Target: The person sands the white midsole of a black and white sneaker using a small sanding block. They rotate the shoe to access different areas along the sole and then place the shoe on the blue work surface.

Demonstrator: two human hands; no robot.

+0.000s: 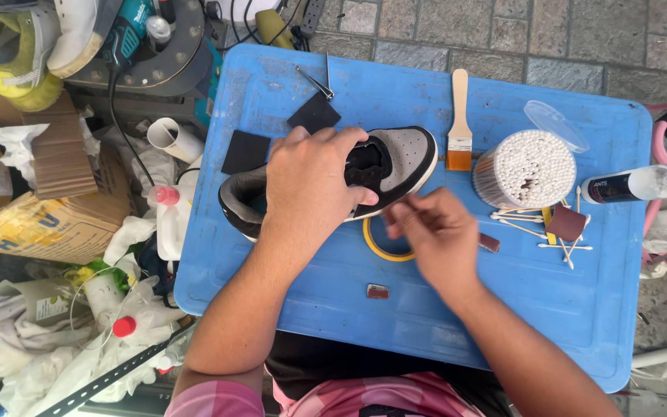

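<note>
A black, grey and white sneaker (404,158) lies on its side on a blue plastic lid (534,301). My left hand (310,185) presses down on the shoe's middle and grips it. My right hand (435,232) hovers just below the sole's edge, fingers pinched together; I cannot tell whether something small is between them. Under the right hand lies a yellow tape ring (384,245).
A paintbrush (459,123), a tub of cotton swabs (526,170), loose swabs (530,228), a spray bottle (642,184), black square pads (245,150) and tweezers (316,81) lie on the lid. White bottles (170,220), rags, cardboard and a power tool (129,35) crowd the left.
</note>
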